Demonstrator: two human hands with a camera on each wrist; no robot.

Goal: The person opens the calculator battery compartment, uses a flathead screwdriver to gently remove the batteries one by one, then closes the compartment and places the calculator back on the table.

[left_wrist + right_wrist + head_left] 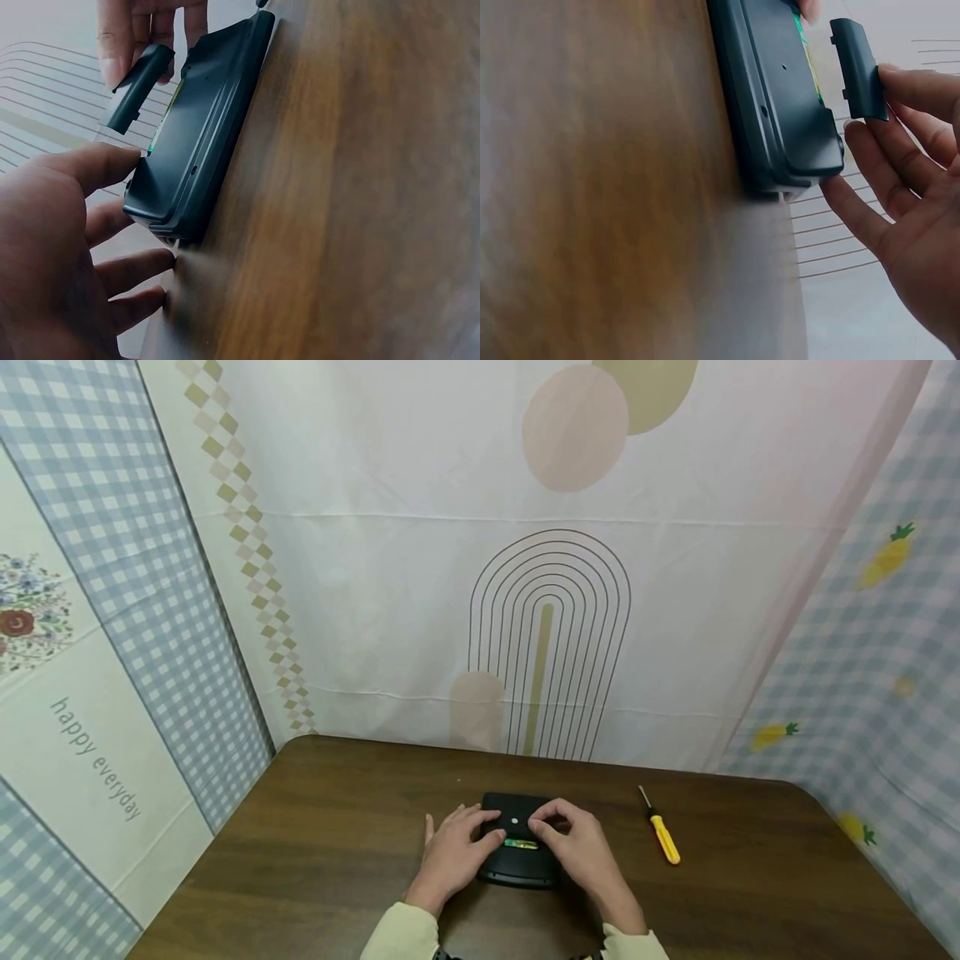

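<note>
A black device [517, 867], which looks like a calculator turned back side up, rests on the wooden table. In its open slot shows a green and yellow battery [521, 843]. My left hand [456, 856] holds the device at its left edge, thumb on the back panel and other fingers along the side. Between thumb and fingertips, my right hand [581, 843] pinches a small black battery cover [860, 69]. The cover [139, 88] is apart from the device, above the slot, its little tabs showing. A finger of the right hand touches or nears the device's right edge.
A screwdriver [662, 835] with a yellow handle lies on the table [315, 827] to the right of the device. Behind the table hangs a patterned cloth [390, 610], with checked cloths at both sides.
</note>
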